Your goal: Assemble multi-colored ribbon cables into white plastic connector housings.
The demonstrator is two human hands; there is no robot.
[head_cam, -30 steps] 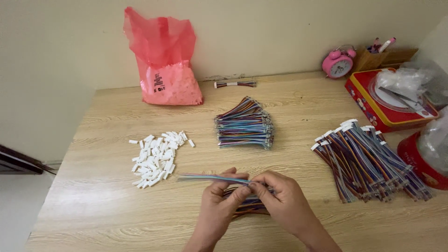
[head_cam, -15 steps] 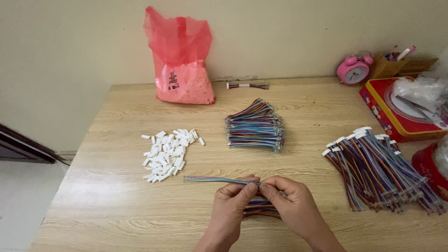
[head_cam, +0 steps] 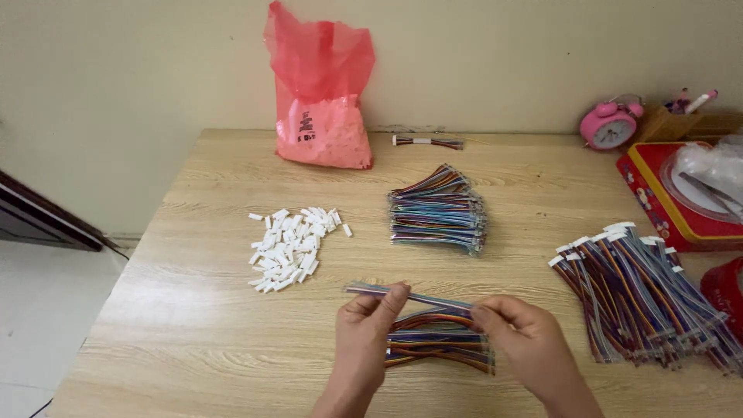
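My left hand (head_cam: pixel 369 331) and my right hand (head_cam: pixel 520 340) pinch the two ends of one flat multicoloured ribbon wire (head_cam: pixel 427 298), stretched level just above the wooden table (head_cam: pixel 193 333). Directly under it lies a small bundle of coloured wires (head_cam: pixel 435 340). A heap of small white plastic connectors (head_cam: pixel 290 248) sits to the left of my left hand. A neat stack of coloured wires (head_cam: pixel 439 210) rests farther back at the centre. To the right lies a large fan of wires with white connectors fitted (head_cam: pixel 642 290).
A red plastic bag (head_cam: pixel 323 101) of white parts leans on the wall at the back. A short wire (head_cam: pixel 427 142) lies beside it. A pink alarm clock (head_cam: pixel 611 124), a pen holder (head_cam: pixel 681 116) and a red tin (head_cam: pixel 669 203) stand at the right.
The view has shifted slightly, so the objects sit farther right in the frame. My hands keep hold of the same ribbon wire above the small bundle, in much the same pose.
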